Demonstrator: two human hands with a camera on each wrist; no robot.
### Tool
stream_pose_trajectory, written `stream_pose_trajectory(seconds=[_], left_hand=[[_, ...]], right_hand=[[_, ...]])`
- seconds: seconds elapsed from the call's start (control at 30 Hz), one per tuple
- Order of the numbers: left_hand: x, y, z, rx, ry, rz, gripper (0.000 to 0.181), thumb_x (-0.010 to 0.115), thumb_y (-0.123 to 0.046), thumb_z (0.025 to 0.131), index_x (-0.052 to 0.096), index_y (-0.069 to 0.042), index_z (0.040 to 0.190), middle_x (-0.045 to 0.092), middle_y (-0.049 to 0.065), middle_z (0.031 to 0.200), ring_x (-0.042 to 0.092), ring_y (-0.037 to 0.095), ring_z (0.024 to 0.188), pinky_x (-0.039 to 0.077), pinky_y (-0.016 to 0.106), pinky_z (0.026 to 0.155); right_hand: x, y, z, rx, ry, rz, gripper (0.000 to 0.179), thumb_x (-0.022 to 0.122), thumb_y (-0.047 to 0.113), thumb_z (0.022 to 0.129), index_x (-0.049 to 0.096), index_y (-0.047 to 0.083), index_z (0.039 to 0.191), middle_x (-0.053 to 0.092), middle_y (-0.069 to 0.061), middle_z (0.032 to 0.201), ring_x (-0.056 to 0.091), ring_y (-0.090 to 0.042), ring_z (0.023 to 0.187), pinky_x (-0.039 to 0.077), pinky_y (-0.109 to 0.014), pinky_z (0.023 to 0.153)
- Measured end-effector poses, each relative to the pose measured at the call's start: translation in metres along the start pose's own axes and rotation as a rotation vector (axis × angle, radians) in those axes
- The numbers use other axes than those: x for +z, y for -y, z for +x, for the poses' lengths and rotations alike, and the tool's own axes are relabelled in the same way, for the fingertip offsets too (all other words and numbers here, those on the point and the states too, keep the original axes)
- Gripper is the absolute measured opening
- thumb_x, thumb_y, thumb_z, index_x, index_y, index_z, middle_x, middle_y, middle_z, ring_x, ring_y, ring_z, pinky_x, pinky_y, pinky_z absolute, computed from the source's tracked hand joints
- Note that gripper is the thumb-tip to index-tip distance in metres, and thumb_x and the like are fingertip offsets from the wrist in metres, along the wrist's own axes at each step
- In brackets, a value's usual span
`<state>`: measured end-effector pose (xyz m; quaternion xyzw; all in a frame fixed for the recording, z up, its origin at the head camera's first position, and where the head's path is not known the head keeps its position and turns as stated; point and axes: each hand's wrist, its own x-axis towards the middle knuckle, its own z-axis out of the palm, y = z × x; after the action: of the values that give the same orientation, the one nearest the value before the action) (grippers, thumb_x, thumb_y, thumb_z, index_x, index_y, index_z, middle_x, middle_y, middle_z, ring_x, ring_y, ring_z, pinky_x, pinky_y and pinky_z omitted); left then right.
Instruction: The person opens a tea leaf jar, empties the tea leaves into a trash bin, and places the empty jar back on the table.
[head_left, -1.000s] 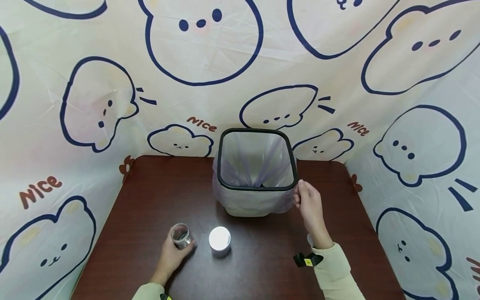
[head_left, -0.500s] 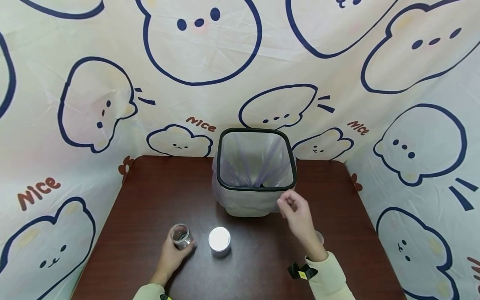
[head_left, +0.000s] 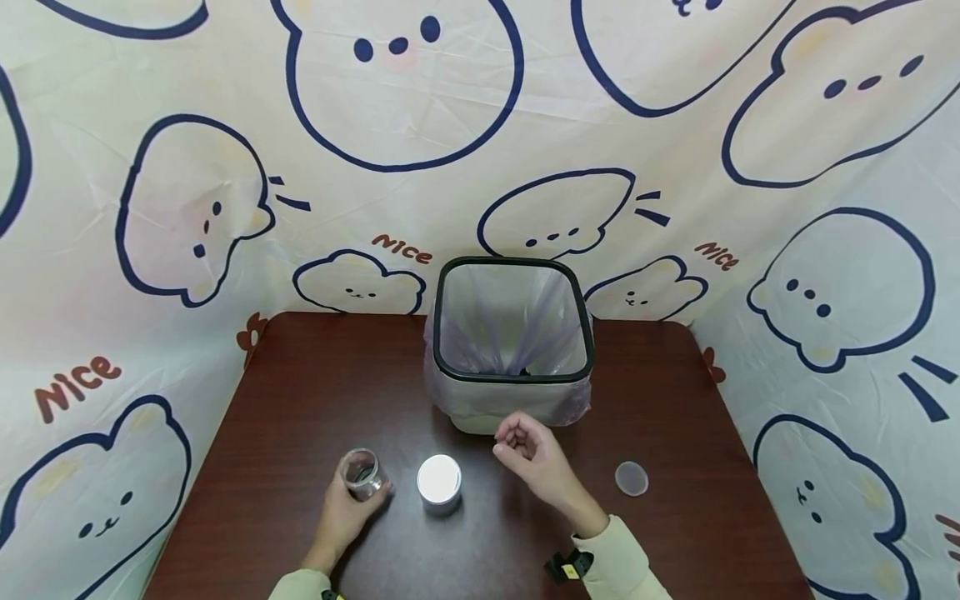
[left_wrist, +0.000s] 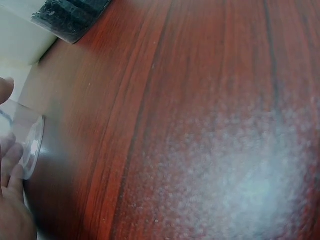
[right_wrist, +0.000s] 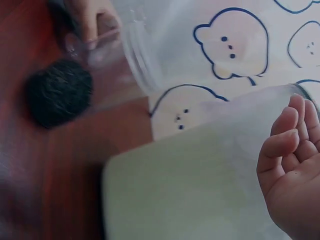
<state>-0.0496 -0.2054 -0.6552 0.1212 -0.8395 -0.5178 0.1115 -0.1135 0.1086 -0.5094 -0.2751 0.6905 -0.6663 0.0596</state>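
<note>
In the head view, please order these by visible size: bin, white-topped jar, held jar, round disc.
1. Bin
2. White-topped jar and held jar: too alike to rank
3. Round disc

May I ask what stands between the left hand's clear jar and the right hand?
The head view shows a white-topped jar standing between the clear jar and the right hand.

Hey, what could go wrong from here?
The right hand could bump the clear, white-topped cylindrical jar standing between both hands, perhaps spilling its dark contents. The smooth, clear, open-looking cylindrical container might slip from the left hand. The pale-yellow right sleeve might brush the loose translucent round disc.
</note>
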Motion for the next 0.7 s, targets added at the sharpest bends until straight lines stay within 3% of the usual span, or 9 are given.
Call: stream_pose_trajectory(seconds=[0.17,0.33,0.5,0.7], left_hand=[[0.000,0.000,0.000,-0.002,-0.002,0.009,0.070,0.089,-0.004,0.072,0.051,0.001,0.132,0.067,0.017,0.119,0.059,0.024,0.108,0.036,0.014,0.093],[0.000,0.001,-0.001,-0.004,-0.009,0.023,0.071,0.089,-0.005,0.072,0.051,0.001,0.132,0.067,0.017,0.118,0.060,0.026,0.108,0.036,0.015,0.092],[0.001,0.001,-0.001,0.005,-0.014,0.027,0.069,0.089,-0.005,0.072,0.052,0.000,0.130,0.067,0.017,0.118,0.060,0.026,0.108,0.036,0.015,0.092],[0.001,0.000,-0.001,0.004,-0.018,0.025,0.068,0.089,-0.004,0.072,0.053,0.000,0.129,0.067,0.016,0.118,0.060,0.025,0.107,0.036,0.015,0.092]], right_hand=[[0.009,-0.012,-0.001,0.071,0.003,-0.037,0.012,0.067,-0.001,0.095,0.059,-0.001,0.104,0.061,-0.005,0.092,0.055,-0.008,0.081,0.046,-0.021,0.063],[0.015,-0.020,-0.001,0.044,0.015,-0.089,0.020,0.071,0.001,0.093,0.060,0.001,0.110,0.064,-0.017,0.101,0.060,-0.018,0.086,0.049,-0.025,0.066],[0.020,-0.029,0.000,0.011,0.059,-0.145,0.030,0.076,0.003,0.090,0.062,0.003,0.116,0.066,-0.013,0.111,0.061,-0.034,0.098,0.053,-0.031,0.076],[0.029,-0.038,0.000,0.017,0.116,-0.174,0.050,0.081,0.006,0.085,0.058,0.005,0.129,0.063,-0.011,0.126,0.058,-0.030,0.115,0.052,-0.036,0.092]])
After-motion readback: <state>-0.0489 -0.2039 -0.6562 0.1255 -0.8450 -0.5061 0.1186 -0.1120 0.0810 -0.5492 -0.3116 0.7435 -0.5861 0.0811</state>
